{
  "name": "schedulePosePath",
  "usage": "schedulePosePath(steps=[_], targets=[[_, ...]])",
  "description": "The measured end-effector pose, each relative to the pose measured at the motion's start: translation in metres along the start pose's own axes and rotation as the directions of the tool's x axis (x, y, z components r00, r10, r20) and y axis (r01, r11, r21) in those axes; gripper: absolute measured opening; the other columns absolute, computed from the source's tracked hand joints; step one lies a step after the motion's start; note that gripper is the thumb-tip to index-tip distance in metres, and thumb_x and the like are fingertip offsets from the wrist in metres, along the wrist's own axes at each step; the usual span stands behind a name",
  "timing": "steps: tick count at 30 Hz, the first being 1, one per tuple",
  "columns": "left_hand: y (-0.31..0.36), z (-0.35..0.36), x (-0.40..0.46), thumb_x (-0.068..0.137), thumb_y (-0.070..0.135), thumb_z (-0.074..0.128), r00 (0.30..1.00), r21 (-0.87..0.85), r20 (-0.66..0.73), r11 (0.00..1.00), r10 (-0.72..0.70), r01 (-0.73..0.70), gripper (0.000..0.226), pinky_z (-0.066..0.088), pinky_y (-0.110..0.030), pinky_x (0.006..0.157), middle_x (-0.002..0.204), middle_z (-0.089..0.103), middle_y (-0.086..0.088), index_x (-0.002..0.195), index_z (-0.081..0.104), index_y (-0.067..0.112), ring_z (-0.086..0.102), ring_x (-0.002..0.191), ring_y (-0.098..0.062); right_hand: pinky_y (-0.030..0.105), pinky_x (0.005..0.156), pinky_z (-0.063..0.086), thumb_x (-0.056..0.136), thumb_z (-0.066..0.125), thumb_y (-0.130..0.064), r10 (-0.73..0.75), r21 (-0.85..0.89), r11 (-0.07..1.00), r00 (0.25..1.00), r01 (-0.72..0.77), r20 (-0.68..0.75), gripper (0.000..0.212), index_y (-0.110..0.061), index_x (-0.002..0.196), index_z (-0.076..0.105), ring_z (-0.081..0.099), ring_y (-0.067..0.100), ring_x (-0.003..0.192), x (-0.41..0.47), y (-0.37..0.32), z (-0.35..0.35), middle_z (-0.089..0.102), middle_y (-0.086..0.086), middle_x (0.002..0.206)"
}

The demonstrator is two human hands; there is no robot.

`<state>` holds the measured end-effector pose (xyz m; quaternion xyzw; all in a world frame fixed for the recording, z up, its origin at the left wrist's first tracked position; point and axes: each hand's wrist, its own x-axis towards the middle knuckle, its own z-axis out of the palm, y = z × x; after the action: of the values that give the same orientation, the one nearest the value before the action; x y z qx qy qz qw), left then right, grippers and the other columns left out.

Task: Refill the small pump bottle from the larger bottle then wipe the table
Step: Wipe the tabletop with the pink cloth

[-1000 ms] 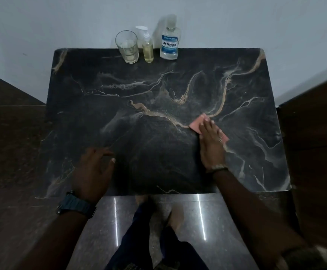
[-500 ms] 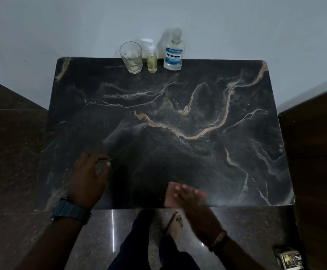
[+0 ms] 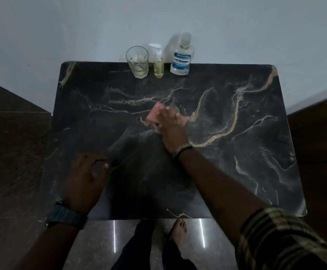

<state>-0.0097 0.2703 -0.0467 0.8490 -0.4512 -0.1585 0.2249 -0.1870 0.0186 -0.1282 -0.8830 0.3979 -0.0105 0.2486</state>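
Head view shows the right hand (image 3: pixel 171 127) pressing flat, fingers straight, on the pink cloth (image 3: pixel 155 114) mid table (image 3: pixel 256 172), while the left hand (image 3: pixel 84 182) rests loosely curled, holding nothing.

Head view, steeply down over the table (image 3: pixel 256 172).

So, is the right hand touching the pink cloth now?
Touching. The head view shows the right hand laid flat on the pink cloth, fingers straight, pressing it on the table; cloth shows on both sides of the fingers.
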Motion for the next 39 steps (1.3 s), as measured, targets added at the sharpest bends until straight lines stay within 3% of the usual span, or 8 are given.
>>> schedulePosePath(steps=[7,12,15,21,26,29,32,39], targets=[[-0.008,-0.011,0.016,0.092,0.005,0.078,1.0,0.007,-0.015,1.0,-0.01,0.01,0.015,0.042,-0.032,0.084,0.109,0.066,-0.011,0.106,0.075,0.009,0.064,0.1,-0.031,0.048,0.135,0.01,0.112,0.041,-0.014,-0.406,0.08,0.914,0.9,0.398,0.158,0.054,-0.018,0.165,0.035,0.008,0.023,0.167,-0.161,-0.012,0.058,0.016,-0.001,0.178],[-0.01,-0.015,0.02,0.094,0.004,0.076,0.998,-0.045,0.022,0.997,-0.066,0.067,0.015,0.051,-0.043,0.088,0.111,0.064,-0.014,0.108,0.076,0.006,0.064,0.103,-0.035,0.049,0.133,0.018,0.112,0.046,-0.018,-0.153,0.002,0.988,0.98,0.154,0.131,0.06,-0.025,0.168,0.026,0.002,0.014,0.167,-0.179,0.073,0.013,0.003,-0.009,0.179],[-0.01,-0.019,0.021,0.092,0.003,0.078,0.999,0.002,0.013,0.999,-0.043,0.043,0.014,0.041,-0.03,0.087,0.108,0.067,-0.017,0.105,0.077,0.004,0.066,0.1,-0.038,0.053,0.134,0.019,0.111,0.041,-0.008,0.054,0.087,0.995,0.997,-0.05,-0.052,0.054,-0.015,0.165,0.037,0.015,0.02,0.166,-0.111,0.099,-0.024,0.022,0.001,0.177],[-0.019,-0.026,0.02,0.086,-0.001,0.083,1.0,0.084,-0.023,0.996,0.014,-0.012,0.015,0.025,-0.017,0.076,0.098,0.07,-0.017,0.099,0.078,0.004,0.065,0.084,-0.032,0.042,0.135,0.009,0.114,0.039,-0.008,0.323,0.169,0.942,0.923,-0.291,-0.211,0.048,-0.007,0.161,0.042,0.017,0.029,0.165,0.044,0.108,-0.062,0.029,0.01,0.174],[-0.04,-0.026,0.018,0.091,0.003,0.08,1.0,0.011,-0.012,1.0,-0.025,0.025,0.016,0.039,-0.028,0.077,0.102,0.068,-0.013,0.105,0.077,0.009,0.058,0.087,-0.018,0.045,0.135,0.007,0.113,0.037,-0.01,0.518,0.234,0.855,0.794,-0.463,-0.318,0.049,-0.008,0.161,0.042,0.016,0.027,0.165,0.087,0.081,-0.049,0.027,0.009,0.175],[-0.046,-0.024,0.019,0.093,0.005,0.078,0.998,-0.023,-0.006,0.998,-0.06,0.06,0.016,0.04,-0.023,0.071,0.105,0.067,-0.01,0.108,0.076,0.01,0.057,0.091,-0.015,0.048,0.135,0.006,0.112,0.037,-0.01,0.506,0.225,0.862,0.79,-0.454,-0.345,0.049,-0.009,0.16,0.043,0.014,0.028,0.165,0.088,0.037,-0.023,0.027,0.008,0.175],[-0.053,-0.023,0.023,0.094,0.007,0.077,0.997,-0.076,-0.012,0.994,-0.076,0.075,0.016,0.042,-0.016,0.074,0.108,0.065,-0.007,0.11,0.075,0.012,0.06,0.093,-0.015,0.05,0.135,0.006,0.111,0.038,-0.008,0.377,0.183,0.924,0.876,-0.335,-0.301,0.05,-0.009,0.161,0.041,0.013,0.029,0.166,0.09,-0.014,0.003,0.025,0.009,0.176],[-0.08,-0.022,0.028,0.103,0.025,0.066,0.995,-0.101,-0.055,0.992,-0.081,0.076,0.013,0.052,-0.037,0.085,0.114,0.054,0.012,0.114,0.071,0.023,0.06,0.099,-0.014,0.049,0.134,0.003,0.114,0.034,-0.012,0.168,0.17,0.975,0.974,-0.141,-0.155,0.05,-0.009,0.164,0.037,0.005,0.027,0.167,0.122,-0.078,0.032,0.017,0.009,0.178]])
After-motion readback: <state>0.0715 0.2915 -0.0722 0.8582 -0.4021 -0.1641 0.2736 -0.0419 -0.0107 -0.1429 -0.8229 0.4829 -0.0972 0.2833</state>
